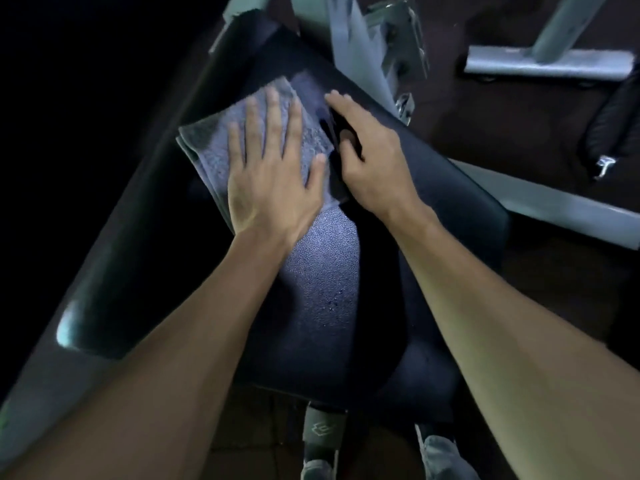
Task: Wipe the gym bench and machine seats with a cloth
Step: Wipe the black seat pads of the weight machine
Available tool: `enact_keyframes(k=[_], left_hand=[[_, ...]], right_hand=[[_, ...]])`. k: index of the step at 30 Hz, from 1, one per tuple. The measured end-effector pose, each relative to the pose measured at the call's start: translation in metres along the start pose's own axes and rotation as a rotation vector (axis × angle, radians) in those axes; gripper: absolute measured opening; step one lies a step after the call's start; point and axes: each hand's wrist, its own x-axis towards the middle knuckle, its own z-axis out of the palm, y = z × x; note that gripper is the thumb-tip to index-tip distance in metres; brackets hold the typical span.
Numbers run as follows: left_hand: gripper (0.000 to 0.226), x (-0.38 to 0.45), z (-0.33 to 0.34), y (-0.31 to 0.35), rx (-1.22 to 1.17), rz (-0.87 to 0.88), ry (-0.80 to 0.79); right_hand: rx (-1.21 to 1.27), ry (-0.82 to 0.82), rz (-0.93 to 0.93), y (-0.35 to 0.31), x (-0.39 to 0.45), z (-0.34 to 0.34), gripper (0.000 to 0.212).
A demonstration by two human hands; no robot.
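Observation:
A folded grey cloth [214, 147] lies on the black padded seat [322, 278] of a gym machine. My left hand [273, 164] presses flat on the cloth with its fingers spread. Just to the right of it is my right hand [374, 157], at the cloth's right edge; its thumb lies on a dark flat object [337, 181] that it seems to grip, with the fingers reaching over the pad. What that object is cannot be made out. Small droplets glisten on the lit part of the pad.
A black back pad [145, 216] runs along the left of the seat. Grey metal frame parts [377, 53] stand behind it, and a grey base bar [547, 64] lies on the dark floor at the upper right. My shoes [322, 441] show below the seat.

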Motion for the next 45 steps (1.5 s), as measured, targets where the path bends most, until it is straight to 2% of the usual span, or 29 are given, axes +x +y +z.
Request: enact_keyframes(k=[2,5,7,9,12,15,18,21,24,25,27,29,31,33,37,41,43,45], left_hand=[[0.072,-0.016,0.001,-0.001,-0.029,0.116,-0.032],[0.071,-0.064,-0.002,-0.012,-0.073,0.281,-0.069],[0.071,-0.095,-0.004,-0.03,-0.105,0.275,-0.094],[0.072,-0.105,-0.004,-0.044,-0.11,0.186,-0.091],[0.07,-0.092,-0.004,-0.03,-0.082,0.09,-0.055],[0.071,-0.077,0.001,-0.003,0.007,0.16,-0.075],[0.073,-0.079,0.007,0.005,-0.005,0.331,-0.086],[0.075,-0.105,0.005,0.008,-0.037,0.502,-0.135],[0.075,-0.129,-0.005,0.007,-0.174,0.601,-0.216],[0.072,-0.129,-0.01,0.001,-0.304,0.573,-0.23],[0.06,-0.12,-0.018,-0.022,-0.496,0.417,-0.096],[0.055,-0.107,-0.019,-0.051,-0.441,0.201,0.05],[0.056,-0.099,-0.017,-0.069,-0.347,0.109,0.037],[0.058,-0.1,-0.012,-0.07,-0.278,0.151,-0.008],[0.064,-0.102,-0.008,-0.058,-0.17,0.224,-0.059],[0.066,-0.089,0.0,-0.029,-0.105,0.372,-0.094],[0.066,-0.082,0.004,-0.016,-0.097,0.377,-0.092],[0.066,-0.079,0.006,-0.01,-0.085,0.359,-0.091]], right_hand=[[-0.011,0.092,0.071,-0.004,-0.022,0.0,0.057],[-0.036,0.102,0.162,-0.015,-0.06,0.017,0.053],[-0.066,0.106,0.2,-0.02,-0.076,0.027,0.049],[-0.082,0.105,0.205,-0.019,-0.079,0.027,0.048],[-0.057,0.052,0.2,-0.014,-0.075,0.012,0.045],[0.012,0.012,0.24,-0.008,-0.071,-0.002,0.042],[0.042,0.005,0.269,-0.007,-0.072,-0.004,0.04],[0.102,0.104,0.362,-0.018,-0.079,-0.003,0.039],[0.124,0.337,0.442,-0.035,-0.108,0.013,0.043],[0.119,0.398,0.464,-0.042,-0.121,0.021,0.044],[0.024,0.445,0.465,-0.057,-0.141,0.042,0.047],[-0.157,0.372,0.42,-0.072,-0.151,0.065,0.052],[-0.301,0.228,0.381,-0.085,-0.149,0.088,0.059],[-0.424,0.11,0.372,-0.088,-0.15,0.105,0.064],[-0.494,0.076,0.434,-0.065,-0.184,0.099,0.064],[-0.552,0.136,0.552,-0.027,-0.237,0.07,0.066],[-0.539,0.207,0.607,-0.004,-0.234,0.053,0.066],[-0.524,0.304,0.754,0.015,-0.21,0.033,0.066]])
